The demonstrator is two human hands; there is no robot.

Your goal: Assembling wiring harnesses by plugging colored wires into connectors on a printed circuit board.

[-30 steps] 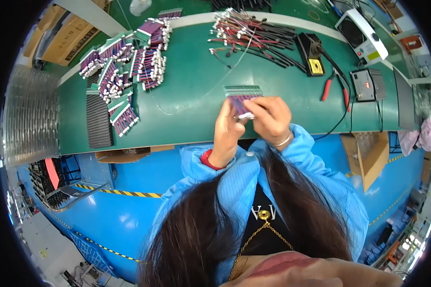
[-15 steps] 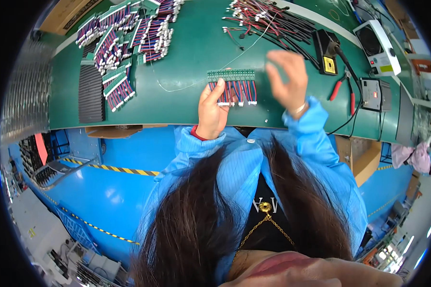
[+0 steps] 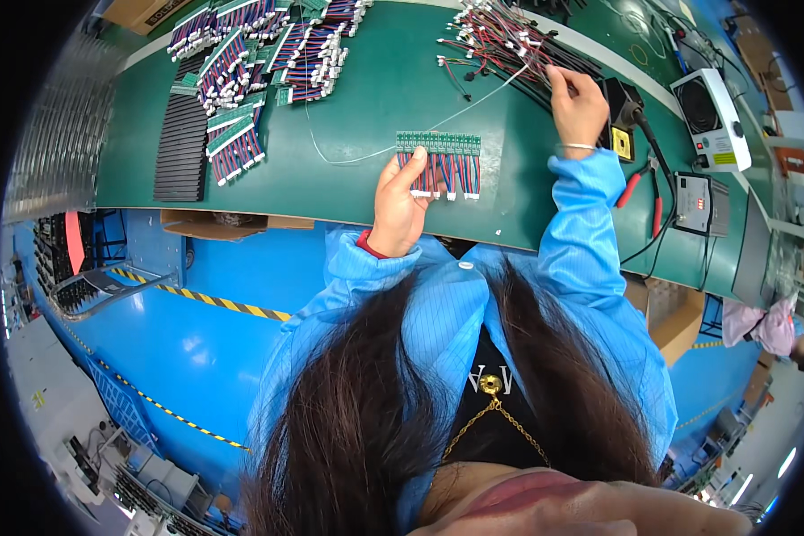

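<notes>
My left hand is closed on a green circuit board strip, thumb on top near its left end. Short red, blue and black wires with white plugs hang from the strip toward me. Out to the right, my right hand reaches to the near edge of a pile of red and black cables. Its fingers are drawn together, and whatever is between the fingertips is too small to make out. A thin solder wire loops across the green table behind the strip, its right end running toward the cable pile.
Finished-looking wired strips lie heaped at the far left, partly on a black ribbed mat. On the right stand a soldering iron holder, red-handled pliers, a grey control box and a white fan unit.
My right hand has moved away from me and rightward, up to the cable pile, and its fingers have come together. The left hand keeps hold of the strip. The view has shifted slightly.
</notes>
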